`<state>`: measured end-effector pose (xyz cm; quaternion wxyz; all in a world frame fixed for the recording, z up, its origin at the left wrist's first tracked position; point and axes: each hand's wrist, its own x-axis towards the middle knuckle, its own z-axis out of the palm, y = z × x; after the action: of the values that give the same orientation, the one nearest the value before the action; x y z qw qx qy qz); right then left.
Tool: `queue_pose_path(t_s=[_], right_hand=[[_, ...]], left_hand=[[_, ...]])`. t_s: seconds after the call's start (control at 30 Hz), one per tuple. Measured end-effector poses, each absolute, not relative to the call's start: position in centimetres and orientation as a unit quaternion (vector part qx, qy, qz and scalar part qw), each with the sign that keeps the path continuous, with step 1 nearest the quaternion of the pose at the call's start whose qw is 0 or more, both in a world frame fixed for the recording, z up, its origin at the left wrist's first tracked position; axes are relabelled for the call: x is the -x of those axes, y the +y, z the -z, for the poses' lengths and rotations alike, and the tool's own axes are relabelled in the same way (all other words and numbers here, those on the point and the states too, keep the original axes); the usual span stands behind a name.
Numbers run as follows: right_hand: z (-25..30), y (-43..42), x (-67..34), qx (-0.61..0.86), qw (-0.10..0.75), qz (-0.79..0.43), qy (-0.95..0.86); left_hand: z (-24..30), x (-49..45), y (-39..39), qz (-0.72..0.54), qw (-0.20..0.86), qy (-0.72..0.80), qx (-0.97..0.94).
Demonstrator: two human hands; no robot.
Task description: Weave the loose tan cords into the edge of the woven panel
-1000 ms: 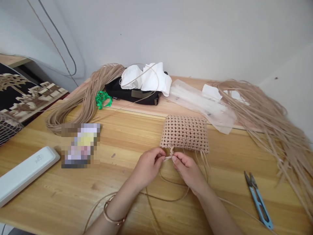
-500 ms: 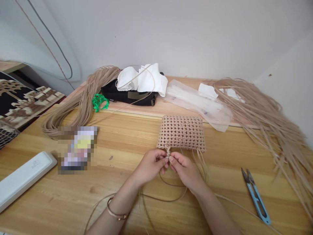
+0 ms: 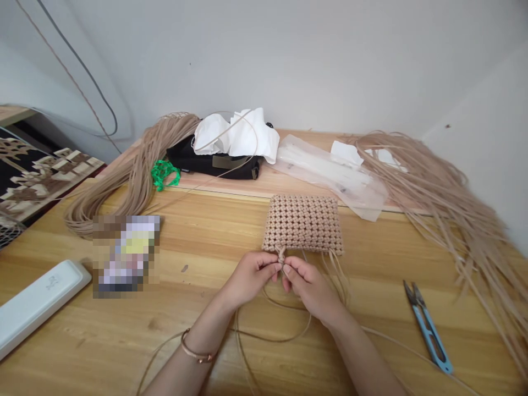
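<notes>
A woven tan panel (image 3: 303, 223), knotted in a close grid, lies flat on the wooden table in front of me. From its near left edge sticks out a short braided piece of cord (image 3: 281, 254). My left hand (image 3: 251, 275) pinches the lower end of this braid between thumb and fingers. Close against it, my right hand (image 3: 305, 283) pinches the braid from the other side, fingertips almost touching. Long loose tan cords (image 3: 289, 340) loop below the hands and run over the table. More cord ends (image 3: 337, 269) hang from the panel's near right corner.
Blue-handled thread snips (image 3: 429, 330) lie at right. Tan cord bundles (image 3: 445, 192) spread at back right and back left (image 3: 132, 187). A black pouch (image 3: 198, 162) with white paper, a plastic bag (image 3: 330, 170), green string (image 3: 165, 175), a blurred-out object (image 3: 130, 253) and a white case (image 3: 45, 302) surround the work.
The view has shifted slightly, so most things sit a little further left. Both hands stay at the braid, with only small finger movements.
</notes>
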<state>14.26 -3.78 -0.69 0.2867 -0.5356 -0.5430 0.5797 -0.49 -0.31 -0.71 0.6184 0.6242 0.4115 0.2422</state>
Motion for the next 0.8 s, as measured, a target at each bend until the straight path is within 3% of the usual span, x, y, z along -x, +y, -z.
queue_pose_path(t_s=[0.17,0.33,0.47,0.8], right_hand=[[0.1,-3.9,-14.8,0.501,0.271,-0.608,-0.553],[-0.8,-3.7,-15.5,0.557,0.205,-0.464,-0.658],[-1.1,-3.6,-15.5,0.584,0.179,-0.428,-0.666],[-0.7,-2.9,-15.2,0.596,0.21,-0.521,-0.574]], left_hand=[[1.0,0.6,-0.3,-0.248,0.646,0.368,-0.621],[1.0,0.6,-0.3,-0.247,0.641,0.41,-0.601],[1.0,0.6,-0.3,-0.236,0.631,0.429,-0.601],[1.2,0.7,-0.2,-0.254,0.639,0.425,-0.588]])
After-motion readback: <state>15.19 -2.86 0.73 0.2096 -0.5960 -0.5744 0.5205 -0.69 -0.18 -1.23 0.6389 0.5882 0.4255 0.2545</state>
